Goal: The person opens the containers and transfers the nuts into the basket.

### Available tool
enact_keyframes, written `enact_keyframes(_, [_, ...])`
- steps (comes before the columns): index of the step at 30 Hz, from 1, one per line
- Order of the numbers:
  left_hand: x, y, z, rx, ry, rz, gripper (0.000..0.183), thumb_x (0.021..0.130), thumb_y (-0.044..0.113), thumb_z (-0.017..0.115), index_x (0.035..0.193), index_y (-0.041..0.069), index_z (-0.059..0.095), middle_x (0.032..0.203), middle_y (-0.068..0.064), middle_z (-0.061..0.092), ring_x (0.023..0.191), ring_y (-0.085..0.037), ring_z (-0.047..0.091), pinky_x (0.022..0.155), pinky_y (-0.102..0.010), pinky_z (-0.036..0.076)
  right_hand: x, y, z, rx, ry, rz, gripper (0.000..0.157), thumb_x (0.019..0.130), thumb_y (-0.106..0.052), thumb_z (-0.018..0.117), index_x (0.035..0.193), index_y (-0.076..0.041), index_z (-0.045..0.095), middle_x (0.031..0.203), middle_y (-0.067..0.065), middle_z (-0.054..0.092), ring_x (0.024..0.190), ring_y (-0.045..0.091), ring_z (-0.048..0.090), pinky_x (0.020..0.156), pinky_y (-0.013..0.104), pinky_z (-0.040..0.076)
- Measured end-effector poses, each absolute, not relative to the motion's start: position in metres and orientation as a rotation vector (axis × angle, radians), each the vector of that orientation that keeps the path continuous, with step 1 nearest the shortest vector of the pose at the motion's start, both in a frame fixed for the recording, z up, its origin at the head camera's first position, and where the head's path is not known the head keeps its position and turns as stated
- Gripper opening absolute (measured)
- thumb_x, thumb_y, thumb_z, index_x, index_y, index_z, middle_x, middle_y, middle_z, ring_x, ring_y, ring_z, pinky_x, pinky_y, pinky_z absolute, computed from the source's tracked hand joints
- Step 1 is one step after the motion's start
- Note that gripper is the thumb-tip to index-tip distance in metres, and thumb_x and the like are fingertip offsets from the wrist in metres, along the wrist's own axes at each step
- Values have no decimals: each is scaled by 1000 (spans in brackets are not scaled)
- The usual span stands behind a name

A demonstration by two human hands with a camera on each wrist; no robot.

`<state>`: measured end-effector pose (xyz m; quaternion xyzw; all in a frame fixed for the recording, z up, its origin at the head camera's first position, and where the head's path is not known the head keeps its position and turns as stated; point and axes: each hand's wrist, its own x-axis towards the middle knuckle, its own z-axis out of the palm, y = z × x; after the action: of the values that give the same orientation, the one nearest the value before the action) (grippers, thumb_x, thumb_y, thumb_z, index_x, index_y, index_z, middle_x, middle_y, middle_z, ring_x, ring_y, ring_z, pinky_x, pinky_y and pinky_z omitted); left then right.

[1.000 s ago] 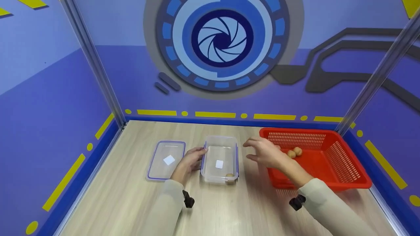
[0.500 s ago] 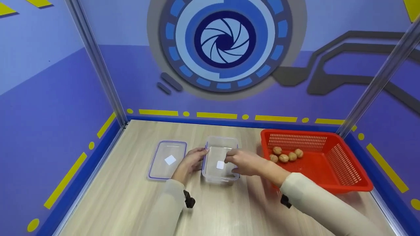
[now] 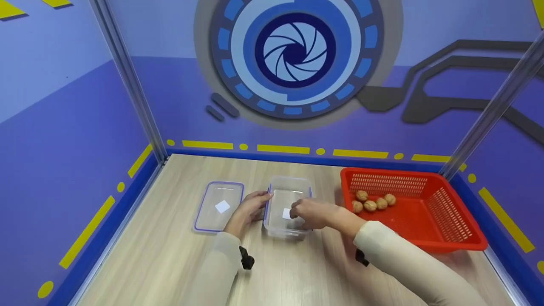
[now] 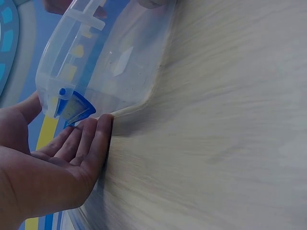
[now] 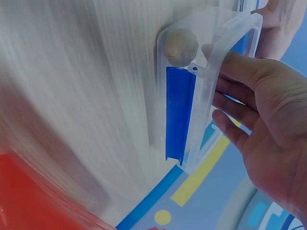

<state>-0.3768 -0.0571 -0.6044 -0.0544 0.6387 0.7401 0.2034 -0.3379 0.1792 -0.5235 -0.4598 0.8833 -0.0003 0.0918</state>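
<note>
A clear plastic food container with blue side clips stands mid-table, uncovered. My left hand holds its left side, thumb at the rim and fingers against the lower wall, as the left wrist view shows. My right hand reaches over the right wall with its fingers down inside. In the right wrist view, a walnut shows through the wall in the near corner, a fingertip of this hand close beside it. I see nothing gripped between these fingers.
The container's lid, with a blue-purple seal and a white label, lies flat to the left. On the right stands a red plastic basket with several walnuts grouped at its left end. Patterned panels enclose the table.
My right hand has moved left from the basket's edge into the container, sinking slightly in the last half second. The walnuts in the basket came into view. My left hand keeps its place.
</note>
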Motion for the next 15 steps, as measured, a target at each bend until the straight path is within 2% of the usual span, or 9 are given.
enact_keyframes(9, [-377,-56,-604,-164,1811,2054,49,106,25,65,147,1,52,144,-23,63,127,-35,65,102,-48,56,-342,175,-530,-1253,2605,9,19,95,-3,76,113,-6,80,104,8,77,78,16,64,76,32,61])
enact_keyframes(12, [-379,-57,-606,-151,1832,2042,51,105,28,67,146,1,53,141,-21,65,124,-32,68,100,-46,57,-342,174,-533,-1186,2611,25,20,96,-4,75,114,-9,80,104,6,77,78,14,63,77,32,62])
enact_keyframes(15, [-378,-58,-607,-154,1827,2038,49,105,29,67,144,3,54,140,-19,66,122,-31,69,98,-44,58,-342,173,-535,-1135,2611,30,18,95,-4,76,111,-10,80,97,2,74,77,14,62,75,30,61])
